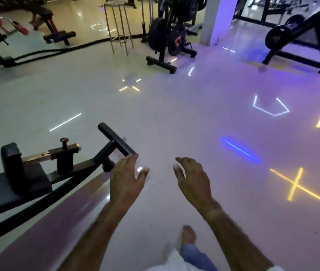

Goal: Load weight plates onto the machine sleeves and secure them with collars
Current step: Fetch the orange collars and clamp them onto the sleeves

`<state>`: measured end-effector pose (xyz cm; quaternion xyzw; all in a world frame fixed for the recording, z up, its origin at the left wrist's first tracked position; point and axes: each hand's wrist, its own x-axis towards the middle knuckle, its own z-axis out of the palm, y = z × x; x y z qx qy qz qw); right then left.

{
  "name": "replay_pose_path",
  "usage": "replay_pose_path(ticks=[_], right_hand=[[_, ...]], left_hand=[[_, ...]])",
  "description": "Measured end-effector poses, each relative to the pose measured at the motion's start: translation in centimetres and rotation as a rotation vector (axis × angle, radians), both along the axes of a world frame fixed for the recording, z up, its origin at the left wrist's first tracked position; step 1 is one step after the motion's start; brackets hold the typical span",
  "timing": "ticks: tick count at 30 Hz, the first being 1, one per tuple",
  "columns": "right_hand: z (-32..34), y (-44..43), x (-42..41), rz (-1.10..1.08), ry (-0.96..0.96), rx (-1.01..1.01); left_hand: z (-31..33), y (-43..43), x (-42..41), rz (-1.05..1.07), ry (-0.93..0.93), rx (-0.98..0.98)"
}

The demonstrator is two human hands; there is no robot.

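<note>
Fingers [142, 174] on both hands are loosely spread and hold nothing. The left hand [126, 177] and right hand [192, 178] hover palm-down, forearms reaching forward side by side. A bench bar [116, 139] ends just beside the left fingertips; whether they touch, I cannot tell. Well beyond the fingers, plates [156, 34] hang on a rack [161, 61], and far to their right stands a machine [311, 24]. No collar shows. The step looks like fetching a plate: next, walk to the rack and grip one with both hands.
</note>
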<state>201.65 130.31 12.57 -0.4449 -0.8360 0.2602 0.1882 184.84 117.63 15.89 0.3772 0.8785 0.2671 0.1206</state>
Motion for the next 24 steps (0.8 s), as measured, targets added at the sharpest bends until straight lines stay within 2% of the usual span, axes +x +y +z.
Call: replay_pose_path(ticks=[6,10,17,24], right_hand=[[2.4,16.6,-8.7,0.170,-0.073,0.000],[2.7,25.9,-16.1,0.293,-0.089,0.030],[1.4,41.8,-32.2,0.426,-0.174,0.032],[2.4,52.9,-49.6,0.528,-0.138,-0.040]], left_hand=[[2.1,14.1,-6.2,0.179,-0.064,0.037],[0.9,22.5,-12.2,0.272,-0.083,0.065],[-3.1,36.3,-26.8,0.381,-0.111,0.059],[-1.4,45.9,-41.4,0.504,-0.117,0.041]])
